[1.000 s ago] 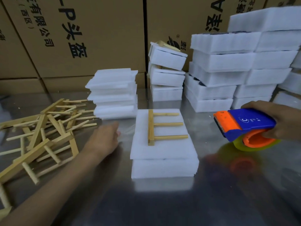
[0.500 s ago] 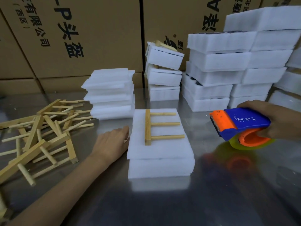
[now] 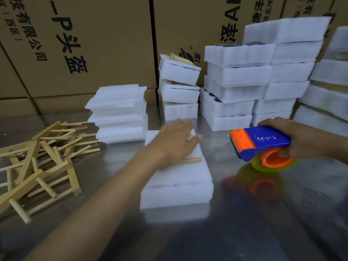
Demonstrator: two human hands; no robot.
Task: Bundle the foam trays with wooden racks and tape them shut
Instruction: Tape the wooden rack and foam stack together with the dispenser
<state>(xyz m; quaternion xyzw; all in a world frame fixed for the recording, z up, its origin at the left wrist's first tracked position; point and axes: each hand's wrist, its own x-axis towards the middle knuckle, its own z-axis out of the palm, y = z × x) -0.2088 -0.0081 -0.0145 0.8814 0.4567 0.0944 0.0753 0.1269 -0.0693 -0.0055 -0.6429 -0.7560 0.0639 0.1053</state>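
Note:
A white foam tray stack [image 3: 177, 187] lies on the steel table in front of me. A wooden rack [image 3: 194, 159] lies on top of it, mostly hidden under my left hand [image 3: 175, 142], which is spread flat over the rack and foam with straight fingers. To the right, my right hand [image 3: 293, 140] grips a blue and orange tape dispenser [image 3: 261, 147] with a yellowish tape roll, held just above the table, its toothed edge facing the foam stack.
A loose pile of wooden racks [image 3: 41, 161] lies at the left. A stack of thin foam sheets [image 3: 118, 113] stands behind it. Taped foam bundles [image 3: 244, 85] are stacked at the back and right, against cardboard boxes [image 3: 84, 44].
My left hand has moved from the table beside the foam stack up onto the rack on top of it. The tape dispenser has stayed about where it was.

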